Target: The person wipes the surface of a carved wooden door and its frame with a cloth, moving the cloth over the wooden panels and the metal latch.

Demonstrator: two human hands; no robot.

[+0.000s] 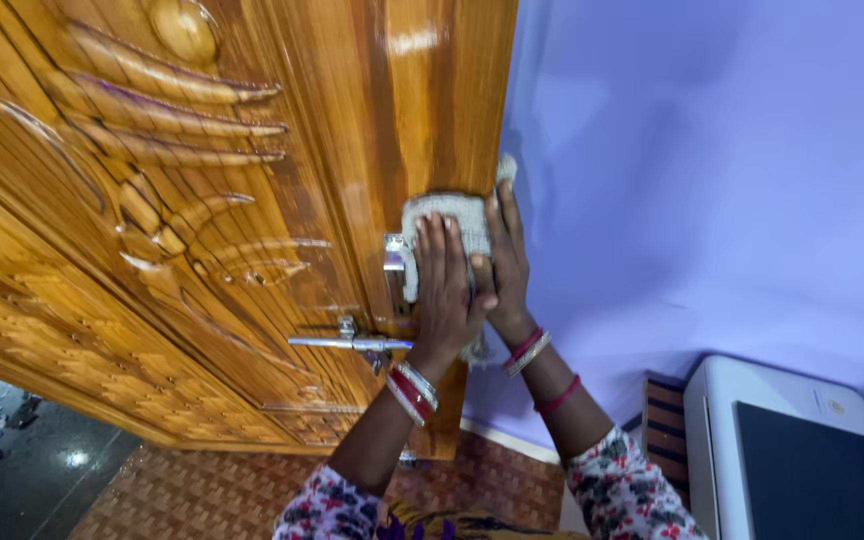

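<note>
A glossy carved wooden door stands open in front of me. Near its free edge, a grey knitted cloth covers a metal lock fitting. My left hand lies flat on the cloth and presses it to the door. At the door's edge, my right hand grips the cloth from the side. Both wrists wear red and white bangles. Below the hands a silver lever handle sticks out to the left.
A lilac wall stands right of the door. A white machine with a dark lid sits low at the right. Brown patterned floor lies below, with a dark shiny floor at the left.
</note>
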